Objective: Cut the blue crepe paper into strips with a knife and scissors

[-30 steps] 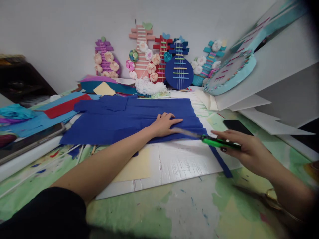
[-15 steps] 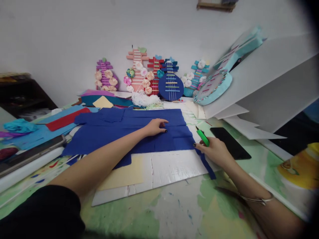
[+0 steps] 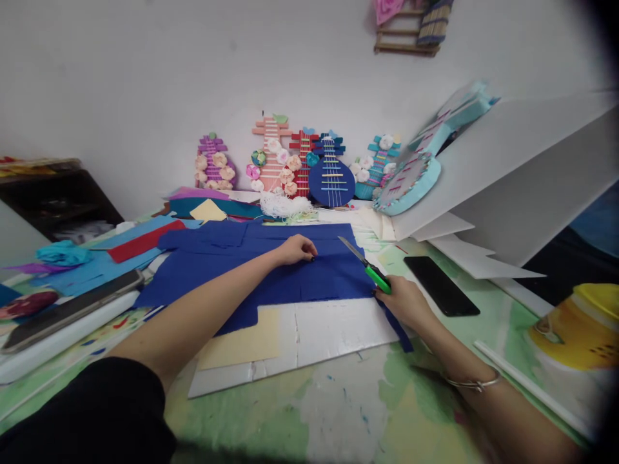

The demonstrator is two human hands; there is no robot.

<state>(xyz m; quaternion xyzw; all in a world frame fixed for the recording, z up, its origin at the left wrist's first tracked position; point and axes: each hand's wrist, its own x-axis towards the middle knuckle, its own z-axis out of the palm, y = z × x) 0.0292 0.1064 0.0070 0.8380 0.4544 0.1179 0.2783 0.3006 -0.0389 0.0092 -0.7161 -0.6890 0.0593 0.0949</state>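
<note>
Blue paper (image 3: 333, 274) lies in wide sheets over a white board (image 3: 333, 322) and a pale yellow sheet (image 3: 242, 345). My left hand (image 3: 296, 250) rests on the blue paper, its fingers curled and pressed together; whatever they may pinch is too small to make out. My right hand (image 3: 403, 299) is closed around green-handled scissors (image 3: 377, 277), whose blades point up and left over the paper's right part. A narrow blue strip (image 3: 399, 328) hangs down beside the board's right edge, just below my right hand.
A black phone (image 3: 441, 285) lies to the right, with a yellow-lidded container (image 3: 580, 328) beyond. Decorated instrument shapes (image 3: 332, 180) stand along the wall. Large white boards (image 3: 507, 154) lean at the right. Red paper (image 3: 145, 240) and another dark phone (image 3: 72, 309) lie left.
The scissors' blades now show, pointing up-left. My left hand's fingers have curled in closer together. The camera view has tilted up slightly.
</note>
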